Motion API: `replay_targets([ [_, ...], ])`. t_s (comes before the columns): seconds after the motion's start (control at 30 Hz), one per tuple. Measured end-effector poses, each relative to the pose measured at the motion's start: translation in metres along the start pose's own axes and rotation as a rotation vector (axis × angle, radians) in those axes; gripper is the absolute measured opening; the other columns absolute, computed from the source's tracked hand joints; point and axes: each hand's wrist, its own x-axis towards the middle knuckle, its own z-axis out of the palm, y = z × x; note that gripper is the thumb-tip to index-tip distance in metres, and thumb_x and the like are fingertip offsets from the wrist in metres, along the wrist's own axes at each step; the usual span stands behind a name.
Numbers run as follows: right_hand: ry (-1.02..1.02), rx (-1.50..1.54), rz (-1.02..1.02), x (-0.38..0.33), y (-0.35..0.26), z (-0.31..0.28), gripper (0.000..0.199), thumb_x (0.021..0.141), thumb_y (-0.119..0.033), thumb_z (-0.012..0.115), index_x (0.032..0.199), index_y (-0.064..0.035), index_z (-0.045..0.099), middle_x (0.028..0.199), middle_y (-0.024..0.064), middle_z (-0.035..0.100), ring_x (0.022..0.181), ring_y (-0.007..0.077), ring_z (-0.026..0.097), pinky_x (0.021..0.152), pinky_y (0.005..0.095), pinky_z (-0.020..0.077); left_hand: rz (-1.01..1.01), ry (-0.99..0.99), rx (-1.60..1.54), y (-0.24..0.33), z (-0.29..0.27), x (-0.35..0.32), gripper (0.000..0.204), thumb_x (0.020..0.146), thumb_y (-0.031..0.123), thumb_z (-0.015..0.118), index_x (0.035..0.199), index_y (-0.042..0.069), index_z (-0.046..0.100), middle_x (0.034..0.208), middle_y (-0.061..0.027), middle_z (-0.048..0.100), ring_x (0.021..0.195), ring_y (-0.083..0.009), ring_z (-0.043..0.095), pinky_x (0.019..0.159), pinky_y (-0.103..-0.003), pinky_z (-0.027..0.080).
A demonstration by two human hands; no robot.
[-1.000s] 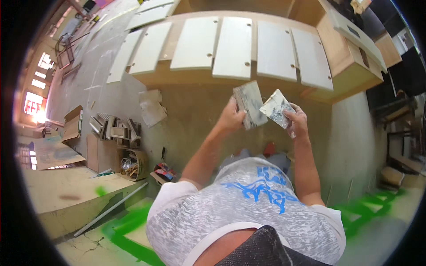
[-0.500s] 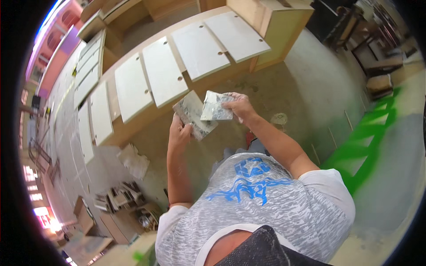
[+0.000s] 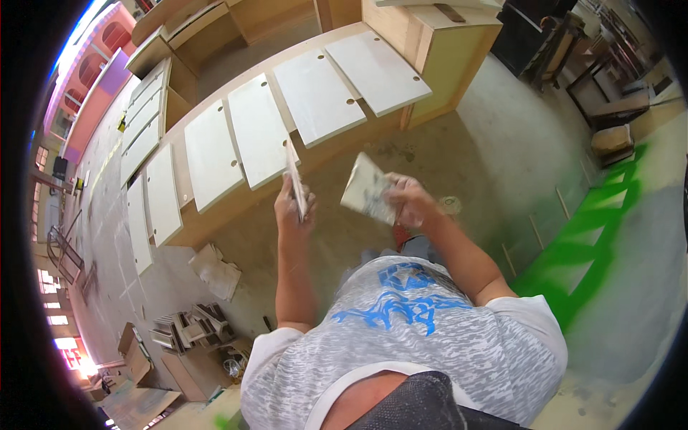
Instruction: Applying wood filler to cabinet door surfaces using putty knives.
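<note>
Standing before a far row of panels (image 3: pixel 258 132), a worker's left hand (image 3: pixel 295 204) pinches a sheet (image 3: pixel 294 179) edge-on while the right hand (image 3: pixel 408 204) grips a sanding pad (image 3: pixel 367 188), face tilted up, likely for inspection.

Both hands grip worn, matt sandpaper sheets (image 3: pixel 367 189), greyish and dusty. The pale wooden panels (image 3: pixel 315 97) look smooth and unvarnished; the concrete floor (image 3: pixel 502 136) is rough, dusty, partly painted green.

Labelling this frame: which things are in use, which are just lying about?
In use:
left hand, thin sheet seen edge-on
right hand, folded sheet

Lying about:
pale panels on cabinet
crumpled paper
wood offcuts
</note>
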Motion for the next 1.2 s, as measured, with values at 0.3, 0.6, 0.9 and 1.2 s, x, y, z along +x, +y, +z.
replay_targets([
  [0.3,-0.022,0.135,0.0,0.004,0.009,0.052,0.03,0.078,-0.002,0.055,0.106,0.0035,0.046,0.099,0.0139,0.057,0.088,0.0212,0.059,0.079,0.0356,0.0488,-0.045,0.478,0.151,-0.067,0.003,0.006,0.017,0.085,0.024,0.05,0.085,0.008,0.057,0.069,-0.0007,0.057,0.055,-0.0112,0.053,0.047,-0.021,0.042],
  [0.6,0.187,-0.298,-0.431,0.042,-0.028,0.039,0.026,0.075,0.003,0.056,0.1,0.0018,0.047,0.097,0.0103,0.056,0.08,0.0177,0.059,0.065,0.0309,0.0524,0.402,0.361,0.284,-0.019,0.028,-0.014,0.034,0.082,0.009,0.052,0.113,0.001,0.039,0.097,-0.0109,0.055,0.09,-0.0228,0.057,0.073,-0.037,0.051],
  [0.9,0.29,-0.806,-0.632,0.033,0.022,0.079,0.036,0.073,0.002,0.06,0.106,0.0003,0.047,0.096,0.0088,0.057,0.085,0.0127,0.056,0.074,0.0245,0.0452,0.582,0.611,0.338,-0.037,0.034,-0.013,0.038,0.079,0.003,0.054,0.114,-0.001,0.038,0.103,-0.0113,0.052,0.091,-0.0181,0.054,0.079,-0.033,0.047],
  [1.2,0.041,-1.16,-0.467,0.049,-0.008,0.093,0.034,0.069,-0.004,0.068,0.101,-0.0032,0.054,0.087,0.0089,0.062,0.079,0.0119,0.059,0.069,0.0253,0.0471,0.668,0.636,0.497,-0.01,0.042,-0.018,0.032,0.077,0.002,0.055,0.107,-0.003,0.043,0.094,-0.0102,0.055,0.082,-0.0159,0.054,0.074,-0.027,0.045],
])
